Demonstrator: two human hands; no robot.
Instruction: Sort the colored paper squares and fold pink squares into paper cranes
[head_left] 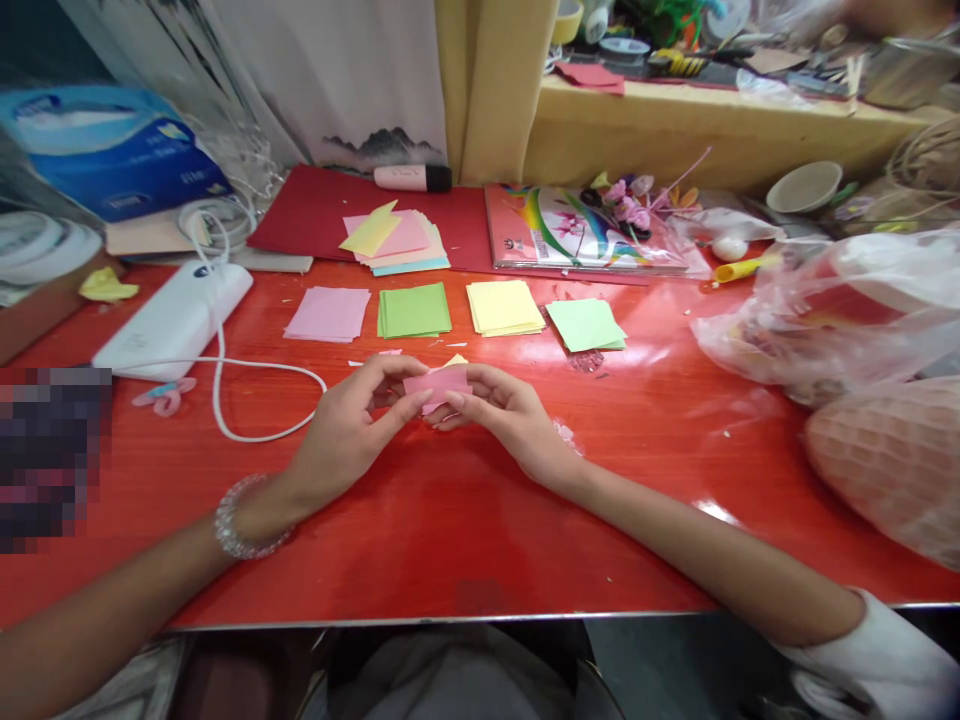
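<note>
Nearest: two bare forearms (686,535) resting in from the lower corners, a pale sleeve (877,650) at the right elbow, a clear beaded bracelet (238,520) at the left wrist. Both lie across a glossy red bench (450,545).

Hands meet mid-bench. Left hand (341,440): thumb and fingers closed on the left end of a small pink paper (441,380). Right hand (517,415): same pinch at the right end. Each grip narrow, only paper between. Paper sits in front of the stacks; whether it is creased, cannot tell. Yellow tip (457,360) shows just behind it.

Beyond, a row of square paper stacks, left to right: pinkish-mauve (328,314), green (414,310), yellow (505,307), pale green (586,326). Behind, mixed loose sheets (405,238) overlap a red sheet (296,215); booklet (544,228) to their right. Left: white power bank (169,325), cable (220,385) looping toward the left hand.
</note>
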